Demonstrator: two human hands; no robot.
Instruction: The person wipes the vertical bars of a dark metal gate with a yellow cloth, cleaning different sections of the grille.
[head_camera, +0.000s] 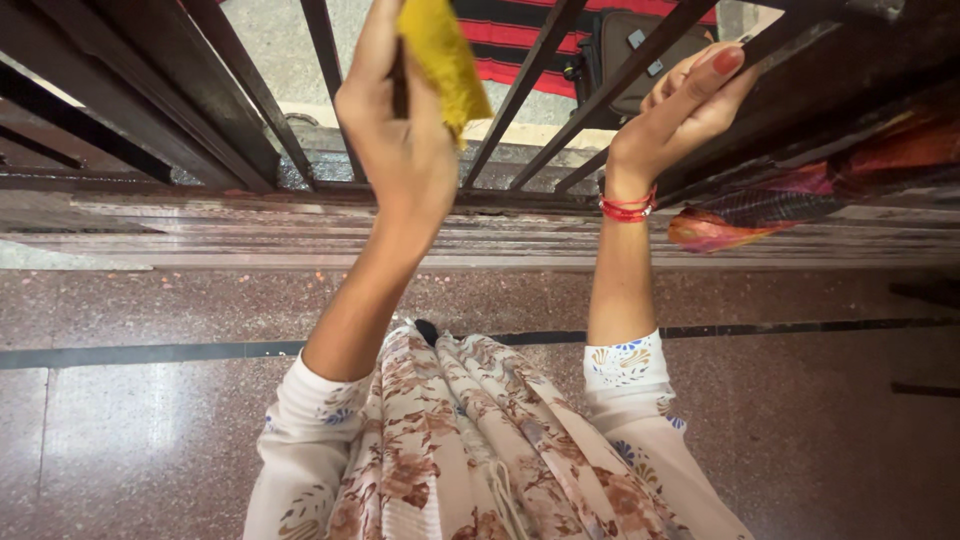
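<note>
My left hand (400, 130) is raised at the dark metal window grille (530, 75) and is closed on a yellow cloth (442, 55), which it presses against one bar. My right hand (685, 105) grips another slanted bar of the grille further right, with fingers curled over it. Red thread bands circle the right wrist. Both arms wear white floral sleeves.
A stone sill (250, 235) runs below the grille. A colourful patterned cloth (760, 210) hangs at the right. Beyond the bars lie a red and black striped fabric (520, 35) and a dark bag (640, 55). Speckled terrazzo floor (150, 420) is below, with my floral scarf over my front.
</note>
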